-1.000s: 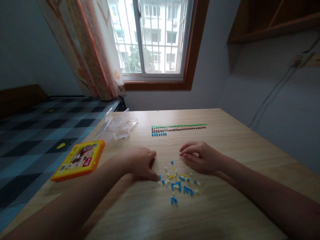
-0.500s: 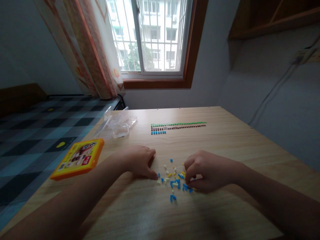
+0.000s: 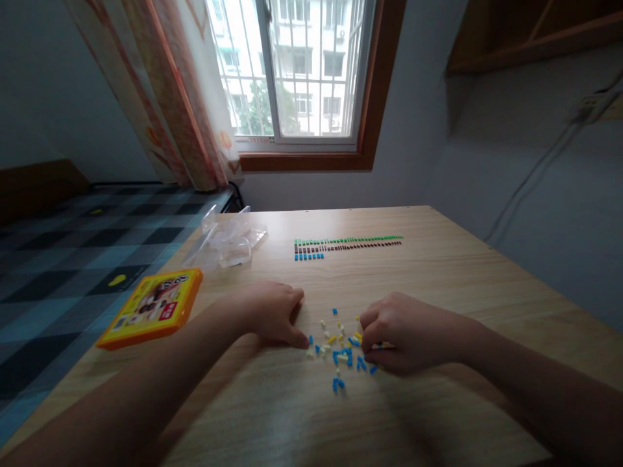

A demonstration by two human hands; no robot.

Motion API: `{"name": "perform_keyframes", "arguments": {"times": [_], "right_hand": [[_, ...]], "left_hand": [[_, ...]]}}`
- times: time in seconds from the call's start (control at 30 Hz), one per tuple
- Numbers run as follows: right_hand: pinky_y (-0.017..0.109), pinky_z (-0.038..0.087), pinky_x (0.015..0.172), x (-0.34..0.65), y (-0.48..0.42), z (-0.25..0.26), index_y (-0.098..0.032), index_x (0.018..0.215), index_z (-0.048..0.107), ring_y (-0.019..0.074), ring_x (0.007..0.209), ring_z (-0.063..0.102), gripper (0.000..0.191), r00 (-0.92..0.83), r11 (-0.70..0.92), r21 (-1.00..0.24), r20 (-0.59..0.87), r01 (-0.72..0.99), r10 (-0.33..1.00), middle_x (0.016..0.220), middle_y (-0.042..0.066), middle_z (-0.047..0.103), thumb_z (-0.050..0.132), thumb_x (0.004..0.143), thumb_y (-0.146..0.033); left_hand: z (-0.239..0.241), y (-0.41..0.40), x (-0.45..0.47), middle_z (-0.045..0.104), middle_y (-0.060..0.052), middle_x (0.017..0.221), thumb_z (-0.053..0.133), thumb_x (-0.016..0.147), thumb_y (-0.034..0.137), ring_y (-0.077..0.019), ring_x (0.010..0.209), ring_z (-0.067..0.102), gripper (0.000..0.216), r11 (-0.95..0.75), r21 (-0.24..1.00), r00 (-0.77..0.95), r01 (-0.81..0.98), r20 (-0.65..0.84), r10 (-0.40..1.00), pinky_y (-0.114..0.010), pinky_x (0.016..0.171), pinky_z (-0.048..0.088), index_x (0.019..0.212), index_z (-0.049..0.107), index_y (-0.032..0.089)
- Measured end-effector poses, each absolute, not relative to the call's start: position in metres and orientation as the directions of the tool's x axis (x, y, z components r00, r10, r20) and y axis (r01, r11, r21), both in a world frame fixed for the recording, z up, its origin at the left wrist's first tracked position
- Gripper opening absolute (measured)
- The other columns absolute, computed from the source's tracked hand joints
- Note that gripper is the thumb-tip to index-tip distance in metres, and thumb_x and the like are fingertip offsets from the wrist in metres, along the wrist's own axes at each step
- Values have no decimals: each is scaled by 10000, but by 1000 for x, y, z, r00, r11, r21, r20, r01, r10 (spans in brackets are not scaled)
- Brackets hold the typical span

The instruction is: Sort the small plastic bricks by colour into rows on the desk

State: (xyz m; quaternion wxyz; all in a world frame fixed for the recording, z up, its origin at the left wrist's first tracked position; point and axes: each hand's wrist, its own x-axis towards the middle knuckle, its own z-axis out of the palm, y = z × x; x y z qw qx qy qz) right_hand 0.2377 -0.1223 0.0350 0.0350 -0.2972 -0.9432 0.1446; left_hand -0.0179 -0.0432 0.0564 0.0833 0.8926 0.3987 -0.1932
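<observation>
A loose scatter of tiny blue, yellow and white bricks [image 3: 338, 350] lies on the wooden table [image 3: 438, 272] between my hands. My left hand [image 3: 272, 314] rests on the table just left of the scatter, fingers curled under, its fingertip touching the nearest pieces. My right hand [image 3: 409, 334] sits at the right edge of the scatter with thumb and fingers pinched together over some small pieces; what it grips is too small to name. Farther back, neat rows of green, dark brown and blue bricks [image 3: 346, 246] are lined up.
A yellow-and-orange box [image 3: 150, 308] lies at the table's left edge. Clear plastic packaging [image 3: 228, 243] sits behind it. A bed with a checked cover [image 3: 73, 253] is to the left, a window [image 3: 296, 71] and curtain behind the table.
My right hand moved toward me onto the right side of the scatter and closed from flat fingers into a pinch. My left hand stayed in place.
</observation>
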Motion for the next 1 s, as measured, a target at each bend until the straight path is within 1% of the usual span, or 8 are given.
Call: {"name": "perform_keyframes", "arguments": {"times": [0.17,0.27,0.4,0.5,0.6,0.67,0.77,1.0], "right_hand": [[247,379,604,238,-123,35,-211,800,735,119,629,568,167,-825,786,-300,-5,540,565,741,15,678,570,824,-213],[249,377,594,237,-123,34,-210,771,728,121,619,565,161,-828,794,-290,6,535,560,728,15,672,573,813,-195],[229,380,585,240,-118,35,-205,797,728,104,610,569,149,-822,783,-337,44,523,568,728,4,669,584,834,-195],[222,384,602,248,-105,32,-207,857,741,95,631,585,147,-729,728,-327,147,602,668,775,5,687,594,865,-215],[235,386,621,259,-89,23,-211,871,751,106,648,594,164,-574,622,-246,243,743,782,816,12,704,592,888,-246],[242,390,631,264,-80,14,-213,856,754,117,662,600,155,-484,543,-218,272,811,832,816,12,710,603,876,-243],[247,408,651,265,-71,1,-210,841,759,126,687,611,149,-423,491,-246,282,835,861,815,18,714,612,860,-231],[248,429,650,251,-66,-9,-214,902,767,126,702,618,172,-409,497,-329,303,803,861,835,28,715,606,885,-273]], "left_hand": [[59,-44,-17,690,-131,972,614,616,751,-286,845,621,638,-666,1,607,746,-413,679,-377,712,490,922,627,190],[60,-44,-16,689,-134,977,609,618,756,-290,847,620,642,-663,6,604,748,-420,678,-386,714,490,919,625,189],[59,-45,-16,690,-129,965,619,610,752,-284,848,619,637,-652,2,595,758,-413,690,-376,726,487,903,631,186],[59,-45,-16,688,-137,982,614,619,750,-287,852,618,644,-655,2,596,755,-418,685,-387,739,488,927,638,186],[59,-44,-17,684,-142,992,609,629,746,-285,846,617,646,-660,5,598,751,-427,678,-388,738,489,946,641,183],[59,-43,-17,684,-135,978,607,631,744,-281,842,617,638,-666,5,605,746,-422,675,-377,721,490,935,638,185],[59,-43,-17,684,-125,955,604,627,749,-273,824,618,628,-669,-1,610,744,-410,678,-367,694,486,905,628,186],[60,-43,-16,686,-118,931,598,629,751,-272,814,621,620,-674,10,616,739,-416,669,-358,672,480,884,618,186]]}}
